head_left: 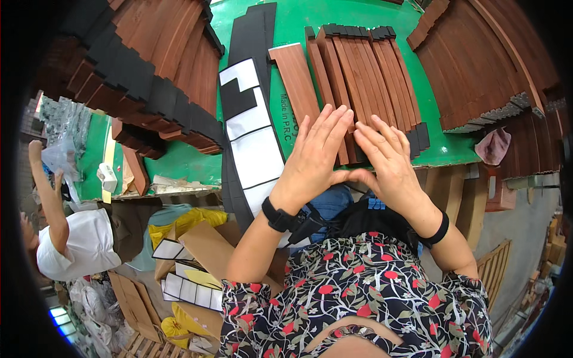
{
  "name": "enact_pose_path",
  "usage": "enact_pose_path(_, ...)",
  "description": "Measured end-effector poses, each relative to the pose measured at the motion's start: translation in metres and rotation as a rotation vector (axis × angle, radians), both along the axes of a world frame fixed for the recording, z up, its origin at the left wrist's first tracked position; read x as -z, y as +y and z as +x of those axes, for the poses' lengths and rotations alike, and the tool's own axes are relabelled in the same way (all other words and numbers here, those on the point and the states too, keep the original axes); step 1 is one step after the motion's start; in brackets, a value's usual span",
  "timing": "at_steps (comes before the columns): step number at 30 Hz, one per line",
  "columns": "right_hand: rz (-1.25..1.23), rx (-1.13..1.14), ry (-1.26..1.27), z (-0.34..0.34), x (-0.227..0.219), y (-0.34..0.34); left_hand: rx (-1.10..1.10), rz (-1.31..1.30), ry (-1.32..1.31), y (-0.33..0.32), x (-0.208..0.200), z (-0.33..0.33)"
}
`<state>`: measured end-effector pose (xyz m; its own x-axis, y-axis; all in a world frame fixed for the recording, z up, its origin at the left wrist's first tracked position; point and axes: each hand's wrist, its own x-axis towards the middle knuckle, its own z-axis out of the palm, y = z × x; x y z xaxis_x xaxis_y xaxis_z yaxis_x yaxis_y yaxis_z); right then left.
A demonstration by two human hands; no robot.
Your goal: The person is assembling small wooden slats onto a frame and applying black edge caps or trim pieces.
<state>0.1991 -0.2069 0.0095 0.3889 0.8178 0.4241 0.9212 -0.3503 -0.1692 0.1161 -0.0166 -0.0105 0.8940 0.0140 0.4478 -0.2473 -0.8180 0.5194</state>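
Floral shirt (pixel 358 286) nearest; brown strips (pixel 362 71) extend beyond the fingers (pixel 325 126).

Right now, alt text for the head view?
A person's left hand and right hand are at the near end of a row of brown slats on a green table. A black strip with white panels lies to the left; larger brown stacks flank them.

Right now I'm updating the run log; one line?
left hand: open; right hand: open; both: at brown strips; white-panelled sheet: left of strips
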Motion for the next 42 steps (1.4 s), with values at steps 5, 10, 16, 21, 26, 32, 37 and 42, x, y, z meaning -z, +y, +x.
enact_pose_path(5,0.121,0.004,0.193,0.006,-0.003,-0.016,-0.181,0.133,0.083,0.014,-0.026,-0.031)
enact_pose_path(10,0.141,0.048,0.221,0.010,-0.008,-0.022,-0.566,0.299,0.107,0.054,-0.019,-0.060)
enact_pose_path(16,0.208,0.042,0.255,0.008,-0.012,-0.024,-0.833,0.328,0.314,0.066,-0.019,-0.055)
enact_pose_path(21,0.260,0.060,0.322,0.012,-0.006,-0.028,-0.845,0.324,0.403,0.066,-0.017,-0.041)
enact_pose_path(26,0.330,0.023,0.389,0.011,-0.004,-0.032,-0.761,0.438,0.337,0.076,-0.002,-0.037)
enact_pose_path(32,0.403,-0.010,0.461,0.012,0.002,-0.039,-0.793,0.303,0.401,0.086,-0.018,-0.022)
enact_pose_path(37,0.424,-0.042,0.471,0.015,0.001,-0.042,-0.853,-0.056,0.346,0.075,-0.032,-0.013)
enact_pose_path(42,0.476,-0.089,0.459,0.017,-0.013,-0.035,-0.598,-0.539,0.051,0.062,-0.046,-0.023)
